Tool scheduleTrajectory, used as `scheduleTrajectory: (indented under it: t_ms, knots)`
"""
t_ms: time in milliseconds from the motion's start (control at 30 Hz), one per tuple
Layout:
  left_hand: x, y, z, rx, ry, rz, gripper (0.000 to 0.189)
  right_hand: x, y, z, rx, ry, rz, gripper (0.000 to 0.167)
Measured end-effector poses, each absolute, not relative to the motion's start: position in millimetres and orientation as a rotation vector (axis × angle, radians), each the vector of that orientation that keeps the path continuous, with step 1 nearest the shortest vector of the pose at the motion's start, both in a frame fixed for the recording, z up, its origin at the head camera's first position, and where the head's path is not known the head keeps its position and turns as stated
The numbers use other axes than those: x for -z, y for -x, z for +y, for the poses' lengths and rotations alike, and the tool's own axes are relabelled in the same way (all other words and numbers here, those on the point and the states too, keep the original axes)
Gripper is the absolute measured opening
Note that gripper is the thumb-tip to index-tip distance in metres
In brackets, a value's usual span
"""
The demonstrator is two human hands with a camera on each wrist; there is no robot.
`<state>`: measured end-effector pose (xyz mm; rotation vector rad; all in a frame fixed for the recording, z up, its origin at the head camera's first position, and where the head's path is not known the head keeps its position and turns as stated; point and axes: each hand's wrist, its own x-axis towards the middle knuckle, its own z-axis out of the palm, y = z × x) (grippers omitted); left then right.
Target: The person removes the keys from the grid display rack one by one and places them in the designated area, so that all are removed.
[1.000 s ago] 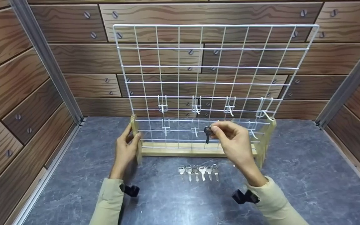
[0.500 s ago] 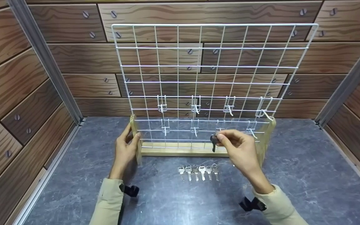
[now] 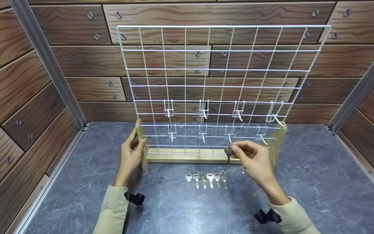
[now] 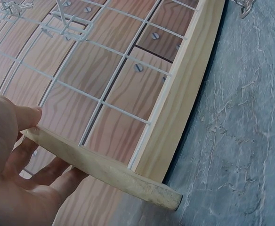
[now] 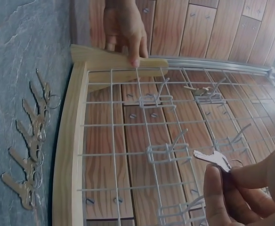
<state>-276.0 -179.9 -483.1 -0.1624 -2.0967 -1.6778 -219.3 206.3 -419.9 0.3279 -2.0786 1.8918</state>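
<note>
My right hand (image 3: 255, 162) pinches a key (image 3: 228, 151) by its head between thumb and fingers, blade pointing down. The key is in front of the lower right part of the white wire grid (image 3: 229, 69), just below a wire hook (image 3: 228, 136). In the right wrist view the held key (image 5: 215, 159) looks silvery, with a small ring at its head. My left hand (image 3: 131, 155) holds the left upright of the wooden stand (image 3: 187, 158), thumb on the near side and other fingers behind it, as the left wrist view shows.
Several silver keys (image 3: 210, 177) lie in a row on the grey marbled table (image 3: 180, 211) before the stand. Several hooks (image 3: 204, 112) hang in two rows on the grid. Something small and metallic (image 5: 202, 91) is at one upper hook. Wood-patterned walls (image 3: 86, 61) surround the table.
My right hand has moved down and to the right with the key, uncovering the hook behind it. My left hand has stayed on the upright; the row of keys has not moved.
</note>
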Motion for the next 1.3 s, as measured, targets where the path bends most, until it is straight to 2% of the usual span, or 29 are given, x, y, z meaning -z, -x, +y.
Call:
scheduleTrajectory:
  t_ms: [433,833,1300]
  knots:
    - [481.8,276.8,-179.4,1.688,0.161,-2.087,0.060,427.2,227.4,224.9,-2.025,-0.211,-2.139,0.012]
    - [482.9,276.6,-181.2,1.712,0.145,-2.095,0.060,446.6,243.8,240.8,-2.092,-0.279,-2.252,0.025]
    - [483.4,277.1,-180.6,1.706,0.163,-2.097,0.061,467.4,256.2,258.1,-2.165,-0.230,-2.448,0.027]
